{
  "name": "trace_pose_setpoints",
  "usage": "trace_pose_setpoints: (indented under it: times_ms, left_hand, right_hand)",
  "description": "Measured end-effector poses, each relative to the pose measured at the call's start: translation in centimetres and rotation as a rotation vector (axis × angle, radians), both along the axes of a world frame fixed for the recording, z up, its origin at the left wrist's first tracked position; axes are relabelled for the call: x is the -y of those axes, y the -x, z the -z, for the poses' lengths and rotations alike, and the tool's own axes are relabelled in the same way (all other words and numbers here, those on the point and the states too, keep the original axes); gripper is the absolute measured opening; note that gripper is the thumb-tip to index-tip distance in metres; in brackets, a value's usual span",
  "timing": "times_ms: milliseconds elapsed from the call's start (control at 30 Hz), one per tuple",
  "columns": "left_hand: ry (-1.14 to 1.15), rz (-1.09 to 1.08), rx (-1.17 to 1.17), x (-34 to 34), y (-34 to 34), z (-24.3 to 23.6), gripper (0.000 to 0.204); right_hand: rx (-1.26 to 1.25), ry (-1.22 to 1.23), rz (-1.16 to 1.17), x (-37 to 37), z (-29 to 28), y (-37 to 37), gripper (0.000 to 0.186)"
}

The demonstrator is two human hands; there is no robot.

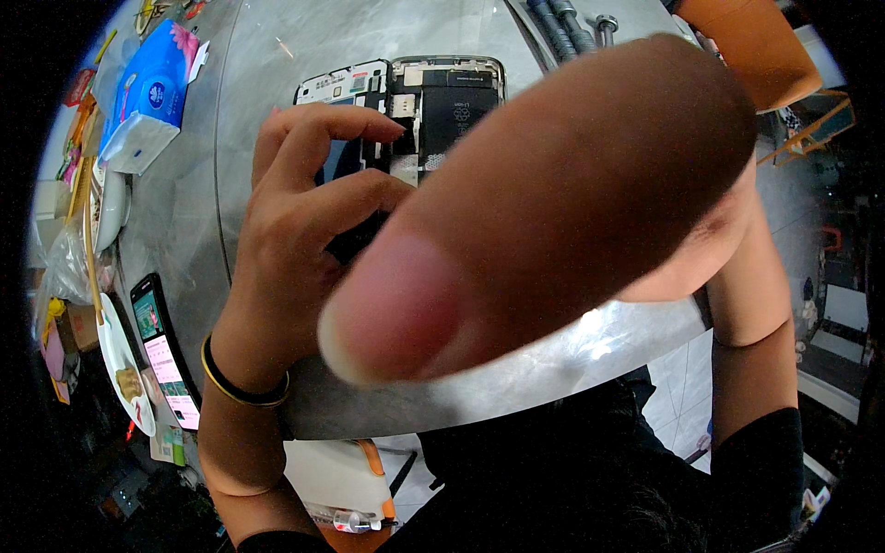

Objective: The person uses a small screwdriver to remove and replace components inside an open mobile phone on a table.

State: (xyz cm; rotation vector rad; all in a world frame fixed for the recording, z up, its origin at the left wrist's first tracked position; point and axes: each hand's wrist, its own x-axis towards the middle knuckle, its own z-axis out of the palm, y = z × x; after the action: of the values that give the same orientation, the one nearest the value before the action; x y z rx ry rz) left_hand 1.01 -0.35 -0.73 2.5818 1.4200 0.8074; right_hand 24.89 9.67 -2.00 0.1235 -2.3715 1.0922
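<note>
My right hand (553, 212) is raised very close to the view. One large, blurred digit stretches across the middle, its nail toward the lower left; the other fingers are hidden. It holds nothing that I can see. Beyond it, an opened phone (449, 111) lies on the grey table (369, 405), its dark battery and inner parts exposed. A separate panel (343, 88) with a white upper strip lies against the phone's left side. My left hand (295, 203) rests over that panel, index finger bent toward the seam, thumb apart from it. The thumb's tip and the phone's lower part are hidden.
To the left lie a blue tissue pack (152, 97), a lit smartphone (166, 355) and a white plate (124, 369) with scraps. Dark metal rods (567, 28) sit at the far edge. An orange-brown chair back (761, 46) stands at the far right.
</note>
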Motion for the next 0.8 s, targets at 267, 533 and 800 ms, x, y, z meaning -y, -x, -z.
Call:
trace_pose_setpoints:
  times_ms: [267,533,800]
  left_hand:
    - [0.039,-0.002,0.049,-0.3,-0.4,-0.2,0.025]
    - [-0.045,0.035,0.026,-0.5,0.0,0.0,0.018]
    - [0.012,0.014,0.058,-0.6,-0.2,-0.1,0.019]
  right_hand:
    - [0.033,0.105,0.15,1.3,0.8,-0.5,0.076]
    - [0.007,0.118,0.008,-0.1,-1.4,0.4,0.057]
    - [-0.14,0.26,-0.001,0.6,1.1,0.8,0.046]
